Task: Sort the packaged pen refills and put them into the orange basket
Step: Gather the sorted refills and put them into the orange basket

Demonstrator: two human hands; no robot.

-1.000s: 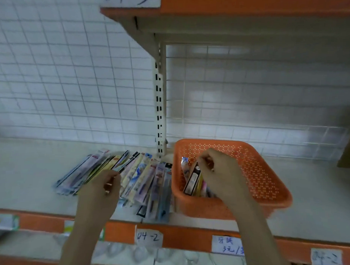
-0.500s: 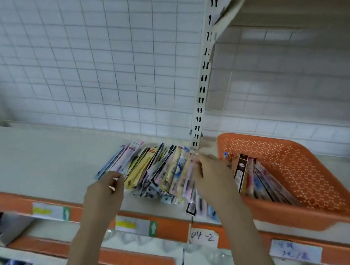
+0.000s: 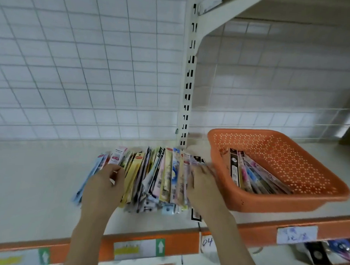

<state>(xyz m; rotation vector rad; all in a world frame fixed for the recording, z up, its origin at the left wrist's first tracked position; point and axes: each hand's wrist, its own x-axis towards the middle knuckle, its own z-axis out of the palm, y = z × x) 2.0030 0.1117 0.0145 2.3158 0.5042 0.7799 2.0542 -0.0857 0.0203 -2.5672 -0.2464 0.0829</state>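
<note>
Glossy, thin plastic-sleeved pen refill packets [image 3: 160, 177], fanned on the white shelf [image 3: 35, 173] beside the perforated orange plastic basket [image 3: 317, 189], are bracketed by the left hand [image 3: 103, 186] with curled fingers and the right hand [image 3: 201, 182], grip unclear; light and slippery, they are judged best pinched mid-length.

The light around me is soft and even, fairly bright on the white grid wall [image 3: 83, 69] at left, dimmer under the upper shelf [image 3: 273, 13] at right, where a grey shadow covers the wall. Motion blur smears my right hand [image 3: 203, 183] and the refill packets [image 3: 158, 177]. The wide lens bows the grid lines and tilts the slotted upright [image 3: 189, 77]. No hard glare.
</note>
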